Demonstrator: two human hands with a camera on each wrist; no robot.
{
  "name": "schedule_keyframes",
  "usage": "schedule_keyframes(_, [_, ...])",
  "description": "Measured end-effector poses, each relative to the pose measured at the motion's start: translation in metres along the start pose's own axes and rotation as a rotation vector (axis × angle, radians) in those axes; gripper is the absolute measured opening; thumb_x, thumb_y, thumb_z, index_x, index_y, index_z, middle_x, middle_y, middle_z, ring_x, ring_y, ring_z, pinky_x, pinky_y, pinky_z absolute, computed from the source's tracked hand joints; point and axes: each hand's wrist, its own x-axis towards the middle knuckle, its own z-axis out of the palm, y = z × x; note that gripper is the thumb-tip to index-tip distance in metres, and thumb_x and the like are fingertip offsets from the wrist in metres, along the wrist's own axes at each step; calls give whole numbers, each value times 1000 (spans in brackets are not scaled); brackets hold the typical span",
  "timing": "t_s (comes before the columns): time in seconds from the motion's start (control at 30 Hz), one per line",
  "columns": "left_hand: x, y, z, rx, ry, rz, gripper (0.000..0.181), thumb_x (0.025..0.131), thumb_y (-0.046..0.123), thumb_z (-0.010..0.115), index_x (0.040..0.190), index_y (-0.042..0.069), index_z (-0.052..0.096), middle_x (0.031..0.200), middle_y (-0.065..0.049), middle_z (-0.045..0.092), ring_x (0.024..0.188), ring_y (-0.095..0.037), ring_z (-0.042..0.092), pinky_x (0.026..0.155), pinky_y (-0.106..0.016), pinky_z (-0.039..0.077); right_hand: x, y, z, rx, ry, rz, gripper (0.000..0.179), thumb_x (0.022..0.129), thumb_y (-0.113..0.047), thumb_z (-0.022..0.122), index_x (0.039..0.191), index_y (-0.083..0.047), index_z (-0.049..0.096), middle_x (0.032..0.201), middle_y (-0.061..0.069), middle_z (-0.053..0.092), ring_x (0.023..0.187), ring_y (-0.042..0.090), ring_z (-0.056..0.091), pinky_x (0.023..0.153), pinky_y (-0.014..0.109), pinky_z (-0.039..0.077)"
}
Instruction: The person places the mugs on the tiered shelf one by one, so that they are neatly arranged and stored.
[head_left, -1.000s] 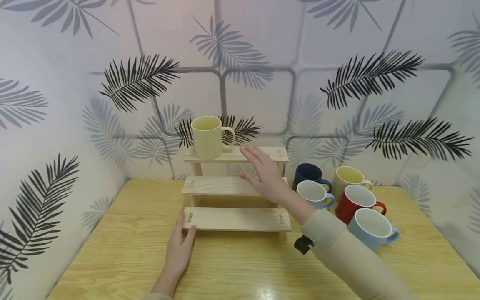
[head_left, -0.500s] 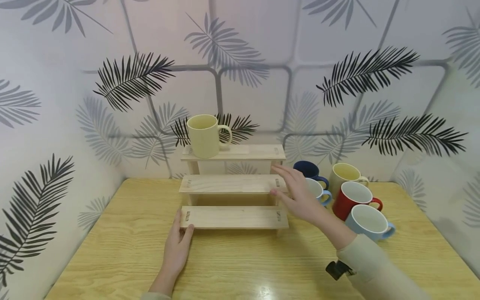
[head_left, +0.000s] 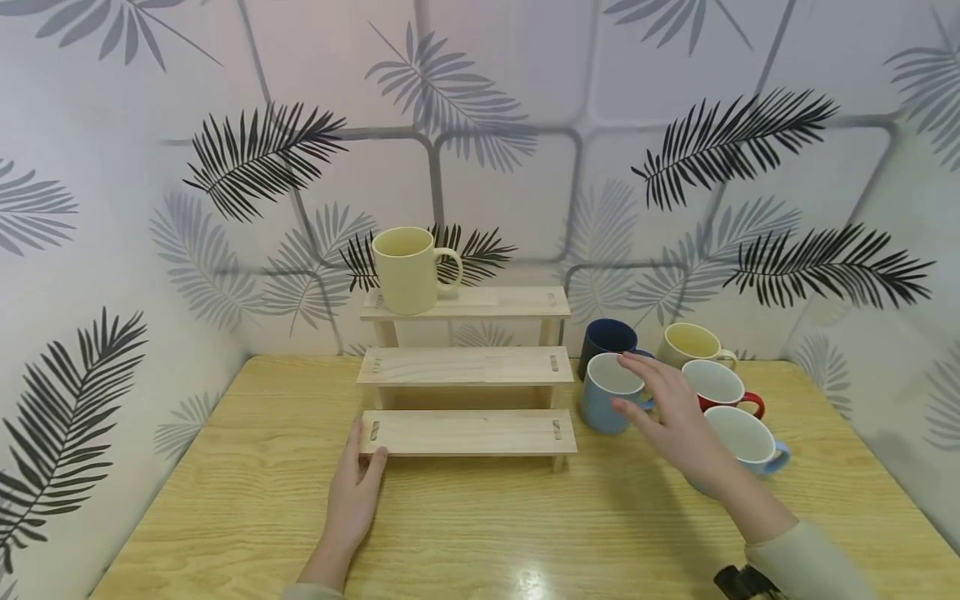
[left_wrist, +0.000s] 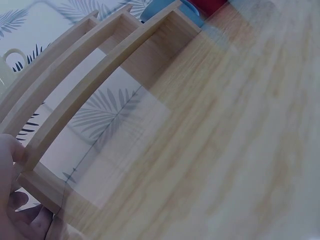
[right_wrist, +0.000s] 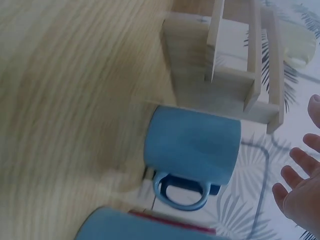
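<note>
head view: left hand [head_left: 356, 496] gripped rack [head_left: 472, 433] at its left end. right hand [head_left: 678, 421], fingers parted, held nothing. blue mug [head_left: 603, 410] stood upright, just ahead-left of right hand; long axis vertical, handle [right_wrist: 184, 205] pointing rightward. step, as judged: reach for blue mug; next move probably called for gripping it.

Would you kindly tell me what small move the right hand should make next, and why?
I would probably lower the right hand to grasp the light blue mug beside the wooden rack: the hand hangs open and empty near that mug, not touching it. The left hand holds the rack's left end, and only one mug, the yellow mug, stands on the rack.
</note>
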Motion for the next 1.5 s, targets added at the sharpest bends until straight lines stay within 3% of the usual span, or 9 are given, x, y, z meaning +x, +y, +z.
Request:
schedule_keyframes(0.33, [-1,0,0,11,0,4,68,102,36,43,155,12,7,158,-14,11,142,-31,16,111,-44,26,-30,13,-17,-26,54,67,51,87,-11,70,132,1,50,132,20,50,122,42,41,95,64,32])
schedule_keyframes(0.7, [0,0,0,20,0,6,69,102,37,43,155,11,7,157,-15,11,142,-33,16,111,-45,26,-54,29,-34,-166,109,72,48,86,-19,71,125,4,54,124,23,55,110,45,46,86,60,32])
schedule_keyframes(0.87, [0,0,0,22,0,-2,69,102,38,43,155,11,7,157,-15,11,142,-32,16,111,-44,26,-66,35,-43,-156,105,127,49,85,-15,73,125,4,54,123,25,54,110,47,45,85,64,31])
schedule_keyframes(1.0, [0,1,0,21,-1,0,69,102,38,43,155,11,7,158,-15,10,142,-32,16,111,-44,25,-73,42,-50,-153,132,123,49,79,-8,76,122,4,56,118,26,55,107,49,47,84,62,32])
schedule_keyframes(1.17, [0,0,0,16,-2,8,69,102,38,43,155,10,7,157,-15,11,142,-32,16,111,-44,25,-81,52,-58,-159,161,95,52,74,-2,78,121,4,58,117,25,57,104,44,49,95,37,33])
schedule_keyframes(1.23, [0,0,0,14,-3,9,69,102,38,43,155,10,7,157,-14,11,142,-32,16,111,-44,26,-85,55,-61,-168,161,96,51,77,-2,76,123,5,57,118,25,57,102,42,49,90,26,31])
schedule_keyframes(1.33, [0,0,0,16,-5,8,70,102,39,42,155,10,7,158,-14,10,142,-32,15,111,-45,26,-91,61,-65,-176,157,95,46,84,-1,70,126,7,54,118,27,56,101,39,48,86,22,32])
schedule_keyframes(1.43, [-1,0,0,26,-6,5,70,102,40,42,155,10,7,158,-14,10,142,-32,15,111,-45,26,-97,66,-67,-177,147,112,40,91,-2,63,128,8,52,119,29,54,110,32,47,92,14,29])
schedule_keyframes(1.5, [-1,1,0,31,-5,4,70,102,40,42,154,10,7,157,-15,11,142,-33,15,111,-45,26,-101,69,-68,-147,144,127,36,94,-1,57,128,9,51,120,30,53,114,31,45,97,9,21])
